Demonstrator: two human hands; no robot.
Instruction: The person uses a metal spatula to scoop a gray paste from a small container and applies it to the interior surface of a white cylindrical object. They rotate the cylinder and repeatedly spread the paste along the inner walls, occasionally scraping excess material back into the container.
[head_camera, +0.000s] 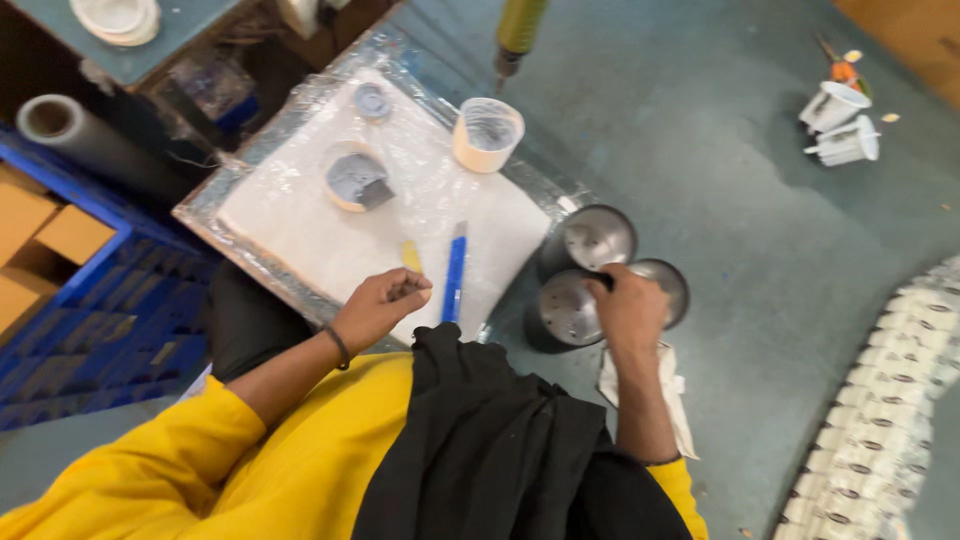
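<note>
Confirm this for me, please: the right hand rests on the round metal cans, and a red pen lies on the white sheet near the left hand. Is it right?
Not quite. The pen is blue, not red, as the head view shows. The rest holds: the right hand rests on the round metal cans, and the pen lies on the white sheet near the left hand.

Taking the blue crate (110, 330) at the left edge as landmark — two tan cardboard boxes (45, 235) lie along its upper left side, plain brown, flaps shut. Well to the crate's right, at the far lower right edge, runs a curved band of white packets (880, 420) with dark oval marks.
</note>
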